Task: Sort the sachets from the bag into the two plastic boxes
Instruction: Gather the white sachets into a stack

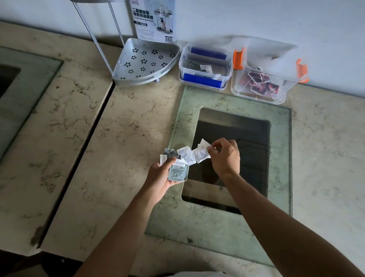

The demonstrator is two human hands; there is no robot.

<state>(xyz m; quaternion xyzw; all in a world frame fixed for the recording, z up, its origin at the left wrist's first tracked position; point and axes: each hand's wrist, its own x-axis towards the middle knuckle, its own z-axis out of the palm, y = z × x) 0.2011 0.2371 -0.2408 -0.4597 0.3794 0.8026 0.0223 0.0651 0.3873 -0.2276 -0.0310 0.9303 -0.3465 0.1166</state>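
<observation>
place: home kitchen or bathroom counter — which, cannot tell | shown by: marble countertop (83,126) against a white wall | glass panel (280,150) set into it | behind the panel — metal corner rack (146,61), still with its retail card (153,19)

Sachet print (178,168) too small; rack top (94,1) cropped.

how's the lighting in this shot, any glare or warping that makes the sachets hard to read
Head view: dim, flat light with darker corners; no harsh glare, only a dull reflection in the dark glass panel. Wide-angle warping bends the beige marble counter edges. Print on the small white and grey sachets held by the left hand and right hand is soft, mostly unreadable.
</observation>
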